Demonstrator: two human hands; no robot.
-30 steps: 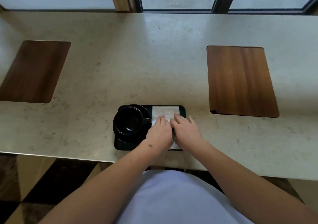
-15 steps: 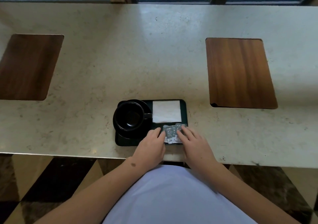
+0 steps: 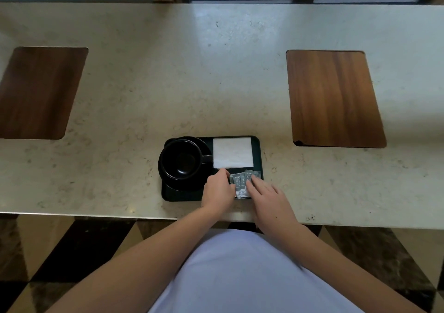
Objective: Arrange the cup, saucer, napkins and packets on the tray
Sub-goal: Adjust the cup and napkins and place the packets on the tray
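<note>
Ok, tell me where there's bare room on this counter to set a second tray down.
The widest bare patch of the counter runs between the left wooden inlay and the right wooden inlay, beyond the tray. The near edge is also free either side of it. The tray is crowded: cup on saucer, napkin, packets, left hand, right hand.

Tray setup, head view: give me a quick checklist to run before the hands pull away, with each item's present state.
1. Cup sits on saucer: ok.
2. Saucer inside tray: not ok, its left rim overhangs the tray edge.
3. Napkin flat in the far right corner: ok.
4. Packets on the tray below the napkin, fanned: ok.
5. Packet count: cannot tell, left hand and right hand cover parts.
</note>
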